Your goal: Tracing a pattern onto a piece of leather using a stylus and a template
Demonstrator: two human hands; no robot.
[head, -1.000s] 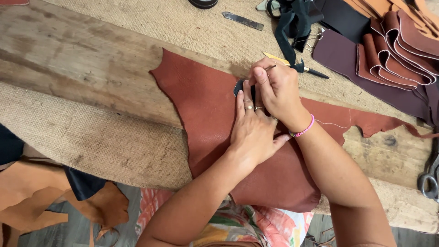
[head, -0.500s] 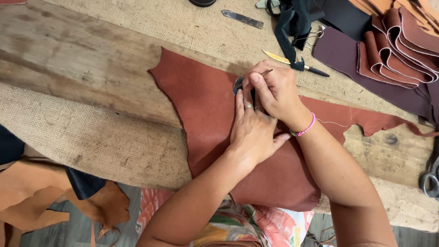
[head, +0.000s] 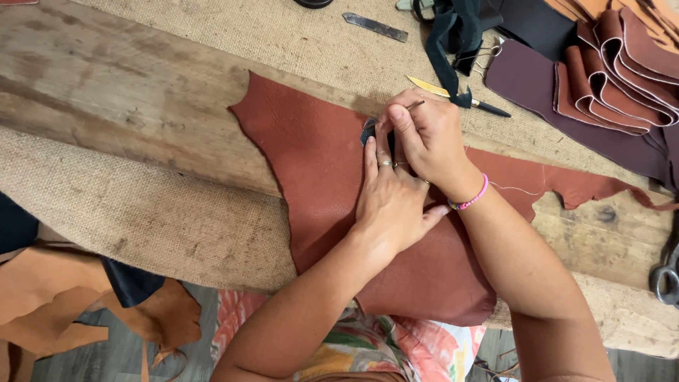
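A large reddish-brown leather hide lies across the wooden workbench and hangs over its near edge. My left hand rests flat on the hide, fingers pressing a small dark template piece against it. My right hand is closed around a thin pointed marking tool, its tip at the edge of the dark piece. A pink bracelet circles my right wrist.
Burlap cloth covers parts of the bench. Purple and brown leather strips pile at the upper right, with a yellow-handled knife, a metal blade and dark straps. Scissors lie at the right edge. Tan leather scraps hang lower left.
Both hands stay pressed together on the hide; the right hand with the tool has shifted slightly along the dark piece's edge.
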